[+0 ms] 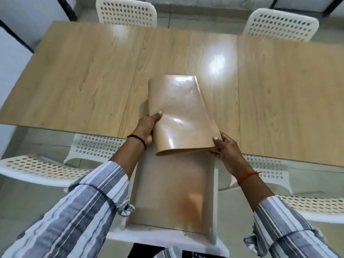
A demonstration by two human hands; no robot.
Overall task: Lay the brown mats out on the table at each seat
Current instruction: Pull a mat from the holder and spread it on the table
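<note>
I hold the brown mats (pixel 178 116) over the near edge of the tabletop (pixel 83 75), left hand (pixel 147 127) gripping one side, right hand (pixel 226 149) pinching the corner. No seat appears set; next, peeling one mat free.

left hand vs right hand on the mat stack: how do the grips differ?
The left hand grips the brown mats along their left side, fingers lying over the glossy top; the right hand holds the near right corner, thumb on top and fingers beneath. The left hand sits farther up the stack; the right hand sits at its near edge. The left wrist wears a black band, the right an orange one. Both hold the stack lifted and bowed above the table.
</note>
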